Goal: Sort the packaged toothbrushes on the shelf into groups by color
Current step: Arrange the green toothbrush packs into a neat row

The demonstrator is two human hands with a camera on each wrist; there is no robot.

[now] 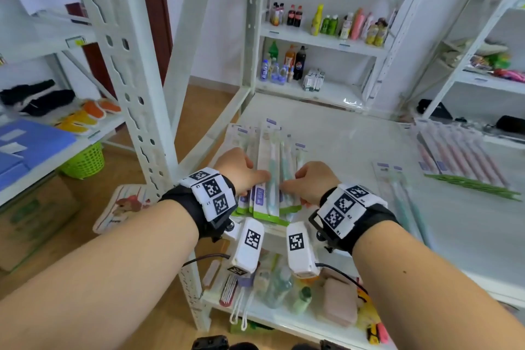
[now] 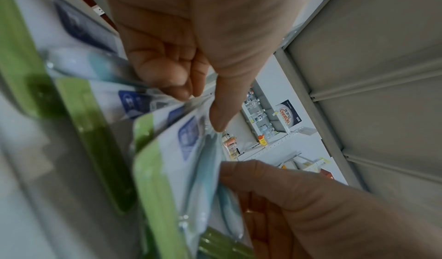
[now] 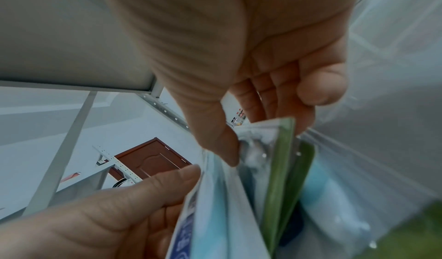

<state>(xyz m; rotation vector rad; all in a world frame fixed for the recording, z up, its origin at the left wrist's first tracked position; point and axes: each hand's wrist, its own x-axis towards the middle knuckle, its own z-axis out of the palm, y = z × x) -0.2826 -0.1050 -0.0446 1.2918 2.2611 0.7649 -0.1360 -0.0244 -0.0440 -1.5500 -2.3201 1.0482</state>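
White shelf point(image 1: 355, 145), near edge: fanned stack of blue toothbrush packs point(image 1: 271, 176), pinched from both sides. Left hand point(image 1: 241, 169) thumb and fingers clamp its left; right hand point(image 1: 312, 180) its right. Pink packs point(image 1: 460, 155) well apart, far right.

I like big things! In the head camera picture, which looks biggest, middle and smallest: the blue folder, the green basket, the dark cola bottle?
1. blue folder
2. green basket
3. dark cola bottle
The bottle stands farther away, so it looks smaller.
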